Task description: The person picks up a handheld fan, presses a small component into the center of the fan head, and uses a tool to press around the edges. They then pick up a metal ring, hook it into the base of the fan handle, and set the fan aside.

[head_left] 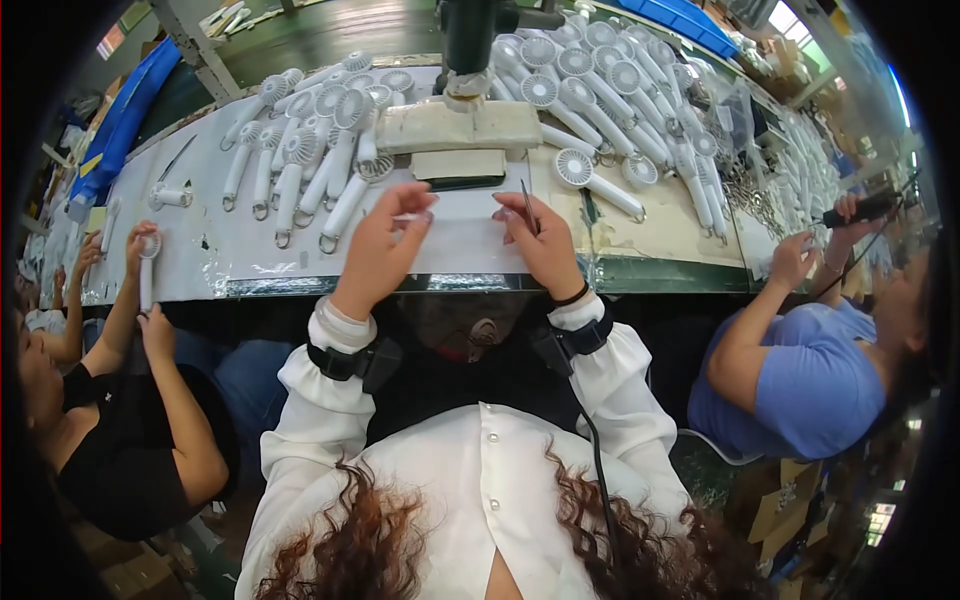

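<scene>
My left hand (pixel 388 250) hovers over the near edge of the white worktop, its fingers loosely curved and apart from the thumb, with nothing visible in it. Across from it, my right hand (pixel 545 245) grips a slim pointed metal tool (pixel 527 205), shaped like tweezers, with the tip pointing up and away. Between and beyond my hands lies a small pale block with a dark front (pixel 458 168), below a wide cream padded bar (pixel 455 126) at the foot of a green machine column (pixel 467 40). Nearest my left hand is a white handheld fan (pixel 350 200) with a metal ring at its handle end.
White handheld fans lie in a left pile (pixel 300 150) and a larger right pile (pixel 600 85). At left, a co-worker's hands hold a fan (pixel 149 260). At right, another person in blue (pixel 800 370) holds a black tool (pixel 860 210). Metal rings (pixel 750 195) lie heaped nearby.
</scene>
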{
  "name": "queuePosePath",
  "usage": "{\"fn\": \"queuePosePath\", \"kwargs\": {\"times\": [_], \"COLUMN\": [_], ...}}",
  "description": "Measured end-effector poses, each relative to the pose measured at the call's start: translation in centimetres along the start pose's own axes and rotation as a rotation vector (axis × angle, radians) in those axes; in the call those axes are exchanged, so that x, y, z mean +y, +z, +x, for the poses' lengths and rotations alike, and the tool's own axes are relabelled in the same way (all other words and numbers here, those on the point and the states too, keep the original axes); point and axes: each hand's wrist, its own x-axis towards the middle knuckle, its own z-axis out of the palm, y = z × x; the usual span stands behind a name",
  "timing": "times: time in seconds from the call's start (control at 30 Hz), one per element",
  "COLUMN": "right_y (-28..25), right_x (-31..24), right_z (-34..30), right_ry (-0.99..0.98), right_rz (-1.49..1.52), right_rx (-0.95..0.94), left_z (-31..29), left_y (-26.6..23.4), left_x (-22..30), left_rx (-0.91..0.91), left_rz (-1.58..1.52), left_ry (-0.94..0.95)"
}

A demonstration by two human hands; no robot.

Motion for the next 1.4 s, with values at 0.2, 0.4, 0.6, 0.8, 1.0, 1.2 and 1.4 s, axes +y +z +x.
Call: {"fn": "queuePosePath", "kwargs": {"times": [0.2, 0.4, 0.6, 0.8, 1.0, 1.2, 1.4], "right_y": [-8.6, -11.5, -11.6, -13.4, -12.9, -12.7, -11.6], "right_x": [0.5, 0.8, 2.1, 1.9, 0.9, 1.9, 1.6], "right_z": [1.6, 2.0, 2.2, 2.7, 2.6, 2.0, 1.8], "right_ry": [-0.243, -0.221, -0.212, -0.174, -0.098, -0.223, -0.225], "right_rz": [-0.557, -1.063, -1.091, -0.859, -0.818, -1.085, -1.113], "right_rx": [0.464, 0.421, 0.47, 0.409, 0.324, 0.379, 0.457], "left_z": [-1.3, -1.6, -1.5, -1.4, -1.4, 0.0, 2.4], "left_y": [2.7, 2.3, 2.0, 1.9, 1.4, -0.3, -3.2], "left_x": [-2.3, -2.7, -2.6, -2.8, -2.6, -2.7, -2.5], "left_rx": [-0.251, -0.208, -0.18, -0.189, -0.18, 0.005, 0.293], "left_rz": [-0.157, -0.182, -0.207, -0.255, -0.248, 0.036, 0.388], "left_ry": [-0.153, -0.161, -0.165, -0.174, -0.183, -0.097, 0.011]}}
